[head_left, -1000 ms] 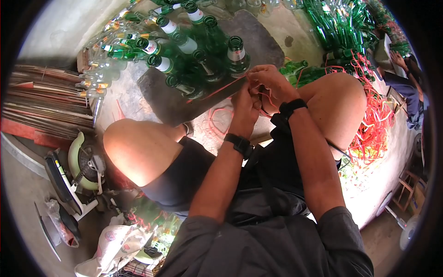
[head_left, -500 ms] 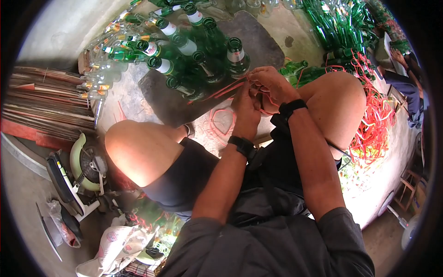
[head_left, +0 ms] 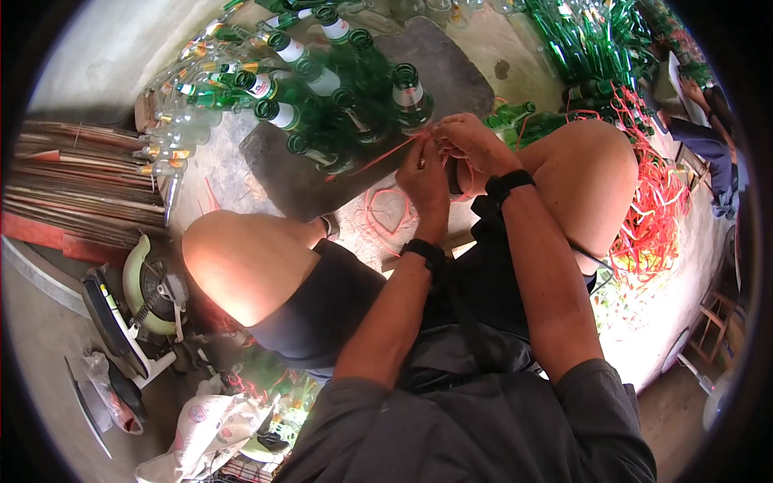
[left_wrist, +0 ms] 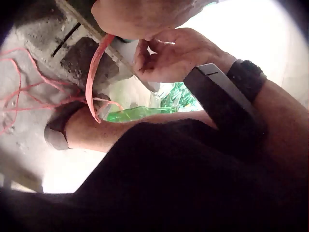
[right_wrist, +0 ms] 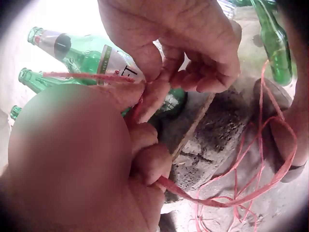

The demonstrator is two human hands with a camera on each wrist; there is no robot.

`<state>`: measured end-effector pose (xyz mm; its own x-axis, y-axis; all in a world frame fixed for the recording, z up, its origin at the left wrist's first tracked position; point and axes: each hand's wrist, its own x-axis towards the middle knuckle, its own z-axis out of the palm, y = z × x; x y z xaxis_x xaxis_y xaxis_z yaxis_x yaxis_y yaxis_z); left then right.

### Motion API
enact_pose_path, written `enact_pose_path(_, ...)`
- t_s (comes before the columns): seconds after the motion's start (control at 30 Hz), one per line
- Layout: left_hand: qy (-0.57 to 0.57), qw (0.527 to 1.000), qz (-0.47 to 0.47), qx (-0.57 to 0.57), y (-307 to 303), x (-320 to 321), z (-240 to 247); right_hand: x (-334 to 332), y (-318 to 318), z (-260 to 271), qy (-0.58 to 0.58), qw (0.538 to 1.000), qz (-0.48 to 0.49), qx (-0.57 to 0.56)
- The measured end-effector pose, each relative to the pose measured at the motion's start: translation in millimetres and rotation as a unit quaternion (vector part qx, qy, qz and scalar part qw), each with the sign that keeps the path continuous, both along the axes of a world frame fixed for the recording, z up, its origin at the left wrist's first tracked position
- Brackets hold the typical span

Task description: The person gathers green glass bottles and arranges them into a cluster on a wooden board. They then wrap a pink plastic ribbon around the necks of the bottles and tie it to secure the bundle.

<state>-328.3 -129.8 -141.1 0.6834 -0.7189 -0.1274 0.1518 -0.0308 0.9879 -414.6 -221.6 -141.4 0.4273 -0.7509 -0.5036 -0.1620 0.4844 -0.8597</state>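
Note:
Both hands meet over the near edge of a dark stone slab (head_left: 455,68). The left hand (head_left: 424,183) has its fingers curled round a thin red strap (right_wrist: 212,202), which hangs from its fist in a loop in the right wrist view. Close against it, the right hand (head_left: 475,146) pinches the strap at the left fingertips with thumb and forefinger. A straight end of the strap juts out past the hands toward the bottles. Several green glass bottles (head_left: 411,109), some with white neck labels, stand upright on the slab just beyond.
Loose red strap (head_left: 388,213) lies on the floor below the slab, and a big tangle of it (head_left: 648,229) lies right of the right knee. Green bottles (head_left: 592,40) are heaped at the back right. Clear bottles (head_left: 169,133), stacked slats (head_left: 80,181) and a fan (head_left: 153,286) are at the left.
The left hand has shifted slightly down and left and its wrist has turned. The strap end beside the bottles swings a little. The right hand stays almost in place.

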Motion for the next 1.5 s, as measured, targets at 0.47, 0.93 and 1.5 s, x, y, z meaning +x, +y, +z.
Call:
enact_pose_path(0.47, 0.056, 0.996, -0.052, 0.041, -5.5, 17.8, 4.4, -6.1, -2.6, -14.0, -0.025, 0.998, 0.042, 0.028)
enact_pose_path(0.93, 0.278, 0.959, -0.028, 0.036, -13.9, 17.8, 1.1, 1.8, 5.3, 10.7, -0.058, 0.995, -0.057, 0.057)
enact_pose_path(1.5, 0.109, 0.989, -0.047, 0.084, -23.9, 17.0, -17.6, 6.3, 3.8, 1.2, 0.049, 0.997, -0.036, -0.054)
